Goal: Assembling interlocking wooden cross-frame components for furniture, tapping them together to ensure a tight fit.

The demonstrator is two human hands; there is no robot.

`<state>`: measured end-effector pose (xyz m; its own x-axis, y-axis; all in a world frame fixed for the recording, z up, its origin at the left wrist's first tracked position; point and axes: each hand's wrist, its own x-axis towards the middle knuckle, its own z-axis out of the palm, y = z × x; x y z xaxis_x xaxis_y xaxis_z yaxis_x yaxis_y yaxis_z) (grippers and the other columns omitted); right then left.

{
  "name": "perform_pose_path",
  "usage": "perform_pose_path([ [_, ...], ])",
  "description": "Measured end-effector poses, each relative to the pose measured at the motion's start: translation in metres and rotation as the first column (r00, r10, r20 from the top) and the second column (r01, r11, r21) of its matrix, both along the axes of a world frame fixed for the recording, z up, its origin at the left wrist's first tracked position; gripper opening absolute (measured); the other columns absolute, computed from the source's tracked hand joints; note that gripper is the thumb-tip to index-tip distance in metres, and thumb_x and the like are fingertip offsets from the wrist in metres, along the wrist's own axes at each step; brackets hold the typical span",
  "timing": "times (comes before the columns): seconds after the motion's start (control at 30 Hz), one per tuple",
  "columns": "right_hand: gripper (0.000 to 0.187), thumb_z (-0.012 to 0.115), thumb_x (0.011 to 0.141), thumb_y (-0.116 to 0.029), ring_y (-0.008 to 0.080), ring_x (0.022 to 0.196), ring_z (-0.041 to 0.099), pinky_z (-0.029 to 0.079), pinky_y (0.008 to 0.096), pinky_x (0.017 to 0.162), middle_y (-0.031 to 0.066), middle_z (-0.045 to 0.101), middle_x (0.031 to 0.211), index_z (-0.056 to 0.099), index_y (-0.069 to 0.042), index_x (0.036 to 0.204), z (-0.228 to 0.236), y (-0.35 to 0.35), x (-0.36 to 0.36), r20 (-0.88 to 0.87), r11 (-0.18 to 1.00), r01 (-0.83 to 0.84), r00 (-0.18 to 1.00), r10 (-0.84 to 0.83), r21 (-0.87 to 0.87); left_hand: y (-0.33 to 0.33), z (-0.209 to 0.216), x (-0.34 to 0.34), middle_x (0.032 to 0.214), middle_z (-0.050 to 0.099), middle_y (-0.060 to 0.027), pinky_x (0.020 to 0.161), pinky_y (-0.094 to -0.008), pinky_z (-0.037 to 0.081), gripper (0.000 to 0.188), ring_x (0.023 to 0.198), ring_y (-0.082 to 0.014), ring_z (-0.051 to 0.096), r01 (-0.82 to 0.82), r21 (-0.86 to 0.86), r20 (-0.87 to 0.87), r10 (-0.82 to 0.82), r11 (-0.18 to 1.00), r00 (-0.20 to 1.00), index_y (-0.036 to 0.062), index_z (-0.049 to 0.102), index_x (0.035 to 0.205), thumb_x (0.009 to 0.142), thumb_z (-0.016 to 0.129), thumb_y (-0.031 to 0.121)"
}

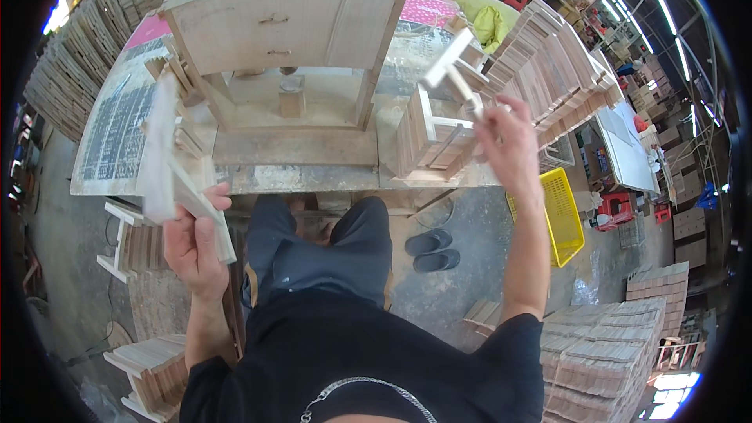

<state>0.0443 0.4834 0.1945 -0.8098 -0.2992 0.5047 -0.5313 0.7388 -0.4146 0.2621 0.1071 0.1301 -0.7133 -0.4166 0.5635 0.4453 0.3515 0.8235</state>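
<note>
My left hand point(194, 254) is closed round a pale wooden frame piece, whose slim strip point(205, 207) slants past my fingers. A blurred upright board point(160, 153) rises from the same piece. Over the right part of the workbench, my right hand point(507, 137) is raised and blurred, with bent fingers round the thin end of a pale T-shaped wooden piece point(450, 63), shaped like a mallet. Below it stands a stack of small wooden frames point(435, 141). At the bench's middle is a large wooden stand point(274, 27) with an open lower part and a small wooden block point(292, 98) inside.
More wooden frames point(540, 63) are stacked at the bench's right. A yellow crate point(560, 219) and dark slippers point(431, 251) are on the floor. Stacked wooden parts point(603, 352) stand at lower right, others point(153, 376) at lower left. The bench edge point(313, 182) runs before my knees.
</note>
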Motion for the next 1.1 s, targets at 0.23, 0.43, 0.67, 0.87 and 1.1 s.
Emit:
perform_pose_path([
  [0.23, 0.03, 0.07, 0.09, -0.002, 0.0126, 0.083, 0.063, 0.053, 0.0315, 0.073, 0.0038, 0.067, 0.094, 0.065, 0.0, 0.12, -0.091, -0.092, 0.078, 0.523, 0.843, -0.215, 0.7, 0.486, -0.494, 0.051, -0.004, -0.025, 0.081, 0.07, -0.0082, 0.108, -0.0559, 0.039, 0.025, 0.077, -0.024, 0.069, 0.084, -0.566, -0.024, -0.118, 0.82, 0.993, 0.0017, 0.072, 0.096, 0.079, 0.083, 0.016],
  [0.43, 0.024, 0.068, 0.093, -0.004, 0.0156, 0.094, 0.065, 0.051, 0.0311, 0.083, 0.0097, 0.069, 0.104, 0.064, 0.003, 0.115, -0.147, -0.115, 0.106, 0.473, 0.631, -0.142, 0.543, 0.694, -0.763, 0.029, -0.041, -0.039, 0.078, 0.071, -0.008, 0.108, -0.0484, 0.041, 0.021, 0.074, -0.0253, 0.066, 0.316, -0.361, 0.241, -0.24, 0.877, 0.94, 0.005, 0.073, 0.099, 0.083, 0.081, 0.017],
  [0.67, 0.022, 0.068, 0.094, -0.008, 0.0094, 0.081, 0.062, 0.049, 0.0254, 0.073, 0.0049, 0.069, 0.091, 0.065, 0.004, 0.111, -0.135, -0.142, 0.106, 0.569, 0.633, -0.019, 0.419, 0.707, -0.774, -0.004, -0.06, -0.053, 0.08, 0.073, -0.0081, 0.071, -0.0299, 0.054, 0.018, 0.076, -0.0125, 0.068, 0.495, 0.502, 0.45, -0.703, 0.71, 0.551, -0.0008, 0.073, 0.106, 0.093, 0.073, 0.012],
  [0.87, 0.026, 0.067, 0.094, -0.01, 0.0072, 0.075, 0.061, 0.048, 0.0233, 0.067, 0.0039, 0.071, 0.087, 0.067, 0.006, 0.114, -0.151, -0.16, 0.096, 0.564, 0.629, -0.023, 0.418, 0.712, -0.777, -0.019, -0.083, -0.068, 0.089, 0.076, -0.0079, 0.073, -0.0277, 0.054, 0.02, 0.079, -0.0129, 0.07, 0.521, -0.005, 0.343, -0.487, 0.854, 0.803, -0.0027, 0.073, 0.105, 0.096, 0.071, 0.015],
  [1.1, 0.02, 0.067, 0.093, -0.01, 0.0053, 0.068, 0.058, 0.043, 0.0213, 0.06, 0.0035, 0.068, 0.078, 0.069, 0.005, 0.107, -0.175, -0.171, 0.089, 0.52, 0.616, -0.034, 0.499, 0.693, -0.787, -0.035, -0.108, -0.094, 0.088, 0.075, -0.0084, 0.076, -0.0276, 0.054, 0.021, 0.078, -0.0117, 0.068, 0.509, 0.656, 0.371, -0.825, 0.557, 0.426, -0.0022, 0.071, 0.104, 0.097, 0.07, 0.018],
])
